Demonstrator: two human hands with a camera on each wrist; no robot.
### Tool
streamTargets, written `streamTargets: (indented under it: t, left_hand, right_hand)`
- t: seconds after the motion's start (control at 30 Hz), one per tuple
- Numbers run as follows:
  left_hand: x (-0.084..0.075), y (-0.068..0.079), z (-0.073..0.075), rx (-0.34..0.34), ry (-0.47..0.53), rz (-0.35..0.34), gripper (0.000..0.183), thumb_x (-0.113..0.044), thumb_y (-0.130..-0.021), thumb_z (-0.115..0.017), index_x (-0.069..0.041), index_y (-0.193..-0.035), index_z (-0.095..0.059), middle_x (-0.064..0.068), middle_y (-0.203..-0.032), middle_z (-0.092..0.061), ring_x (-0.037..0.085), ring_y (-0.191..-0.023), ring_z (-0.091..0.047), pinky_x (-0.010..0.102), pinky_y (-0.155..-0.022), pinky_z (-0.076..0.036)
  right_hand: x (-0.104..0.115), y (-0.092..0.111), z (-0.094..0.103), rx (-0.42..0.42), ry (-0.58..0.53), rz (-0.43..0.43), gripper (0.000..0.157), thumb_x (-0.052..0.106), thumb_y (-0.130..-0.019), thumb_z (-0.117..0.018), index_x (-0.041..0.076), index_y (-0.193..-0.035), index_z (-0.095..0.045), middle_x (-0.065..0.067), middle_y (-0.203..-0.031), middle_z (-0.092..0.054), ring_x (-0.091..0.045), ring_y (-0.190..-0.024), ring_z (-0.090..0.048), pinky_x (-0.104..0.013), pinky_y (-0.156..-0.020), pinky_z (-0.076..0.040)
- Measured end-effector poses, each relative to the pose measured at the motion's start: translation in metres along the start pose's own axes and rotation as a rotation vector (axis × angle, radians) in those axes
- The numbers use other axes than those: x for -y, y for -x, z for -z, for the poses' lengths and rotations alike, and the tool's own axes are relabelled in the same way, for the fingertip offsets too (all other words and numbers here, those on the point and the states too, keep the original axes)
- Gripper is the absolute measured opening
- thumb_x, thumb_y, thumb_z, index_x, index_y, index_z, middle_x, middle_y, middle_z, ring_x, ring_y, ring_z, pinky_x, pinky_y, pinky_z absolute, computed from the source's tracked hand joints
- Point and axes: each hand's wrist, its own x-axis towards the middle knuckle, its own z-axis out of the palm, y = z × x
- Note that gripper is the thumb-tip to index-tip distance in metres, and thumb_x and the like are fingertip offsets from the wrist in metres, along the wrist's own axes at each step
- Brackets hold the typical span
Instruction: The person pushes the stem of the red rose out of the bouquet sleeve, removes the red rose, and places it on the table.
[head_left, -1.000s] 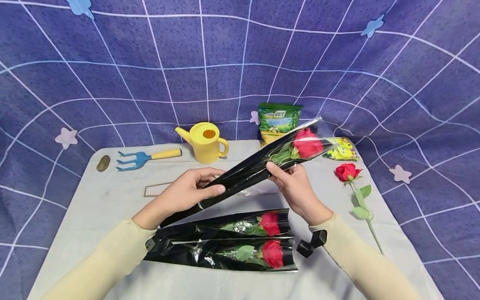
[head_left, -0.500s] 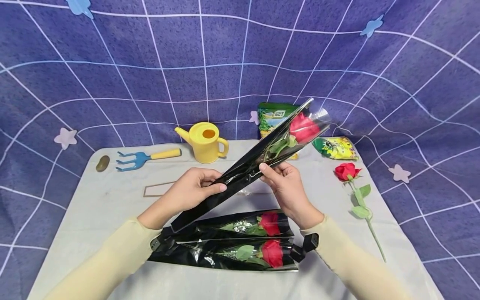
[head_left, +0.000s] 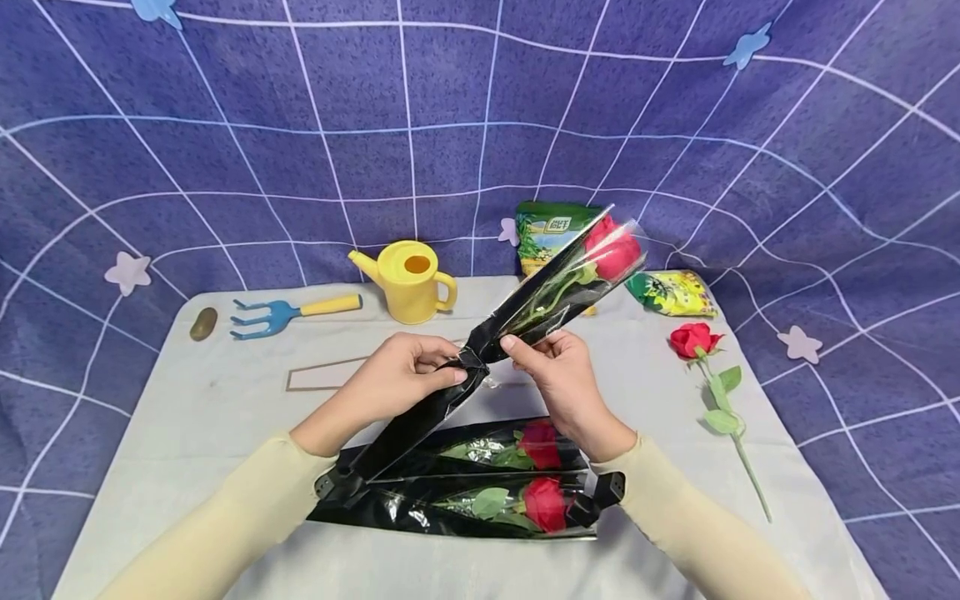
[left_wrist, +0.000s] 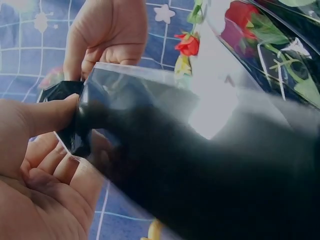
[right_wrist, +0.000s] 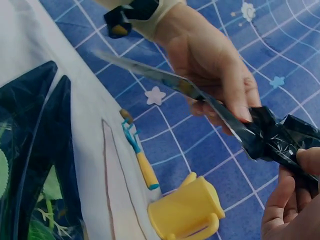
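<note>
Both hands hold a red rose (head_left: 613, 248) in a black and clear plastic sleeve (head_left: 536, 304), tilted up to the right above the table. My left hand (head_left: 390, 375) pinches the sleeve around its middle, where the plastic is bunched and creased. Just above that crease, my right hand (head_left: 558, 375) grips the sleeve between thumb and fingers. The sleeve's flat black lower end (left_wrist: 200, 165) fills much of the left wrist view. Beneath the hands lie two more wrapped roses (head_left: 543, 506), side by side, their blooms to the right.
A bare rose (head_left: 720, 400) lies at the right. Along the back are a stone (head_left: 203, 324), a blue hand fork (head_left: 273, 318), a yellow watering can (head_left: 409, 283), a green bag (head_left: 551, 229) and a yellow-green packet (head_left: 677, 293). A flat pale strip with a brown border (head_left: 318, 377) lies behind the left hand.
The hands have come closer together, the right one moving left along the sleeve. The sleeve, smooth before, is now bunched and bent at its middle, and its bloom end points more steeply up.
</note>
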Motion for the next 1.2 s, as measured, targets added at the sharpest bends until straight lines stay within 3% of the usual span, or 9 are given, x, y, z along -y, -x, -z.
streamTargets:
  t: [0.17,0.33,0.57,0.7,0.87,0.97,1.07,1.2]
  left_hand:
    - [-0.003,-0.002,-0.002,-0.007,0.0,-0.002,0.025,-0.018,-0.085,-0.071,-0.005,-0.106,-0.068,0.003,-0.098,-0.067,0.013,-0.088,-0.063,0.029,-0.077,-0.05]
    - [0.001,-0.002,0.0,0.03,0.025,-0.031,0.027,-0.02,-0.086,-0.069,-0.005,-0.109,-0.067,0.002,-0.094,-0.068,0.012,-0.085,-0.064,0.028,-0.075,-0.051]
    - [0.005,0.003,0.01,0.047,0.034,-0.039,0.031,-0.026,-0.084,-0.072,-0.011,-0.11,-0.066,-0.002,-0.087,-0.069,0.014,-0.079,-0.066,0.032,-0.07,-0.051]
    - [0.002,0.004,0.012,0.042,-0.021,-0.057,0.034,-0.03,-0.084,-0.072,-0.014,-0.112,-0.065,-0.005,-0.087,-0.068,0.013,-0.081,-0.063,0.035,-0.072,-0.05]
    - [-0.004,0.003,0.009,0.05,0.018,-0.089,0.036,-0.034,-0.084,-0.07,-0.019,-0.117,-0.063,-0.006,-0.094,-0.067,0.012,-0.088,-0.062,0.037,-0.075,-0.048]
    - [-0.007,-0.001,0.006,0.055,0.021,-0.092,0.034,-0.033,-0.086,-0.069,-0.019,-0.116,-0.064,-0.006,-0.098,-0.068,0.013,-0.085,-0.064,0.036,-0.069,-0.049]
    - [-0.009,-0.003,0.005,0.026,-0.047,-0.064,0.034,-0.034,-0.086,-0.068,-0.018,-0.116,-0.065,-0.006,-0.104,-0.067,0.011,-0.088,-0.063,0.034,-0.07,-0.05]
    - [-0.01,-0.004,0.004,-0.016,-0.103,-0.032,0.037,-0.032,-0.085,-0.069,-0.014,-0.117,-0.065,-0.002,-0.112,-0.064,0.012,-0.1,-0.06,0.034,-0.08,-0.049]
  right_hand:
    - [-0.003,0.003,-0.001,0.012,0.045,0.01,0.019,0.014,-0.079,-0.077,0.004,-0.091,-0.066,-0.003,-0.074,-0.063,-0.016,-0.063,-0.053,-0.026,-0.06,-0.045]
    - [0.0,0.005,0.005,0.023,0.066,0.021,0.019,0.014,-0.079,-0.077,0.005,-0.092,-0.067,-0.002,-0.075,-0.063,-0.014,-0.063,-0.053,-0.026,-0.059,-0.045]
    - [0.014,0.0,0.02,0.068,-0.06,0.03,0.019,0.008,-0.083,-0.072,0.002,-0.098,-0.063,-0.003,-0.077,-0.059,-0.017,-0.065,-0.047,-0.026,-0.064,-0.044]
    - [0.017,-0.001,0.021,0.092,-0.05,0.021,0.023,0.008,-0.083,-0.072,0.0,-0.103,-0.063,-0.006,-0.086,-0.063,-0.017,-0.068,-0.049,-0.026,-0.064,-0.044]
    - [0.014,0.001,0.017,0.08,0.048,0.052,0.023,0.01,-0.082,-0.073,0.001,-0.101,-0.065,-0.005,-0.083,-0.064,-0.016,-0.067,-0.052,-0.027,-0.063,-0.045]
    - [0.013,0.002,0.017,0.074,0.114,0.061,0.02,0.013,-0.081,-0.074,0.002,-0.096,-0.066,-0.005,-0.077,-0.063,-0.016,-0.067,-0.055,-0.027,-0.063,-0.045]
    - [0.016,0.0,0.02,0.031,0.109,0.08,0.014,0.015,-0.083,-0.073,0.005,-0.089,-0.066,-0.003,-0.072,-0.061,-0.016,-0.064,-0.057,-0.026,-0.059,-0.045]
    - [0.022,-0.005,0.023,-0.046,0.014,0.134,0.012,0.013,-0.085,-0.071,0.005,-0.081,-0.064,-0.002,-0.065,-0.057,-0.015,-0.059,-0.057,-0.022,-0.054,-0.044]
